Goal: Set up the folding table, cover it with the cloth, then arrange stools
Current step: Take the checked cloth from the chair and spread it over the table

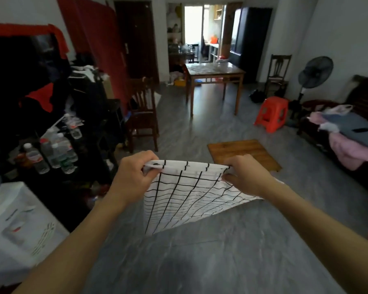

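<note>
Grid cloth (pixel 185 198) hanging, top edge level left-to-right, each corner in a closed grip: left hand (pixel 134 177), right hand (pixel 244 175).

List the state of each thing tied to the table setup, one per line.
Checked cloth: held up in the air by its top edge, not on any table.
Left hand: shut on cloth.
Right hand: shut on cloth.
Folding table: small wooden top, bare; legs not visible.
Orange stool: upright, near the fan.
</note>
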`<state>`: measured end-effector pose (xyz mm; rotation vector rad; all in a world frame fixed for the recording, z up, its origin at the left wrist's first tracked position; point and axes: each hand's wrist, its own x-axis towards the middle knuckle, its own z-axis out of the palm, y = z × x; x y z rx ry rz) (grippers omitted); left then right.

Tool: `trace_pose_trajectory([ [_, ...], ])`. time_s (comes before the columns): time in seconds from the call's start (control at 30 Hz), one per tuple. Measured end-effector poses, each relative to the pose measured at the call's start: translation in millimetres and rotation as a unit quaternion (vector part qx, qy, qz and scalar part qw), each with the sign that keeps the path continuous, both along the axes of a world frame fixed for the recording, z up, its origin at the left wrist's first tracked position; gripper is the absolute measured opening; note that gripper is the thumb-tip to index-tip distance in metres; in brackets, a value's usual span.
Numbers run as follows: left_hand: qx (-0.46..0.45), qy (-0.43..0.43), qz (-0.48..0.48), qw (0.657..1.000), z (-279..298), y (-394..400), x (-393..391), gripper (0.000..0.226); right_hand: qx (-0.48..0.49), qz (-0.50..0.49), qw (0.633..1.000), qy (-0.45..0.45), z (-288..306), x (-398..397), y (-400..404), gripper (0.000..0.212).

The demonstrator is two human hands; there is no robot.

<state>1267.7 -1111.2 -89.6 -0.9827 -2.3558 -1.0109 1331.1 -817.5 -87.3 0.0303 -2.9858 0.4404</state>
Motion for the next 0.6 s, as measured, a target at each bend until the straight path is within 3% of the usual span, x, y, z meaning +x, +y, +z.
trace_pose_trajectory([
  [0.4, -0.066, -0.042, -0.156, 0.985, -27.0, 278.0, 37.0, 0.013, -0.053, -0.157, 0.986, -0.037, -56.4, 127.3, 238.2, 0.015],
  [0.6, -0.063, -0.06, -0.248, 0.965, -49.4, 395.0, 32.3, 0.009, -0.088, -0.251, 0.962, 0.055, -63.5, 166.1, 318.4, 0.013],
])
